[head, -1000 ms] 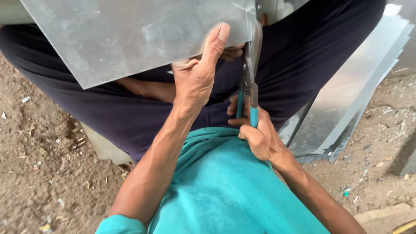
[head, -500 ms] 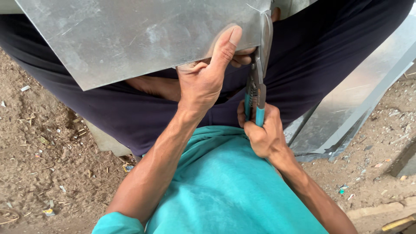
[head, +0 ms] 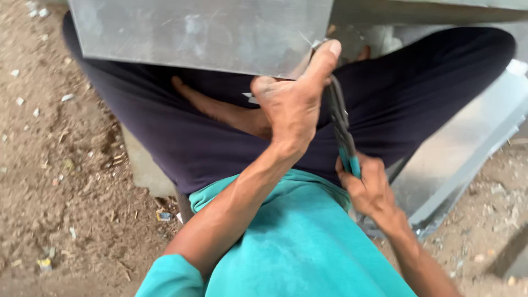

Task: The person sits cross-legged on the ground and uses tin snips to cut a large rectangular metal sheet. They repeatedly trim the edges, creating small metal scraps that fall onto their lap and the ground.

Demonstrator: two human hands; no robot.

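Over the lap of a person seated low above bare dirt ground [head: 66, 181], seen from a head camera looking straight down, a large sheet of grey galvanised metal [head: 198, 33] lies across dark trousers [head: 418, 93]. Its near edge runs roughly level across the top of the view, and a bare foot [head: 220, 110] shows just beneath it.

At the sheet's lower right corner the left hand [head: 291, 104] is closed on the metal, thumb stretched up along the cut edge and fingers curled underneath, steadying or lifting it. Just beside and below, the right hand [head: 368, 184] is wrapped tight around the teal grips of a pair of tin snips [head: 341, 126], squeezed together. The snips' dark blades point up and away into the sheet beside the left thumb; the blade tips are hidden by the hand and the metal, so it cannot be told how deep they bite.

Judging by this, a cut is under way along the sheet's right side, running away from the person. The part already cut appears to be the short stretch from the near edge to the blades. How much uncut metal lies ahead cannot be seen, since the sheet leaves the view at the top. More metal sheets [head: 467, 148] lie stacked on the ground at the right, touching the person's leg. A teal shirt [head: 297, 247] fills the bottom of the view.
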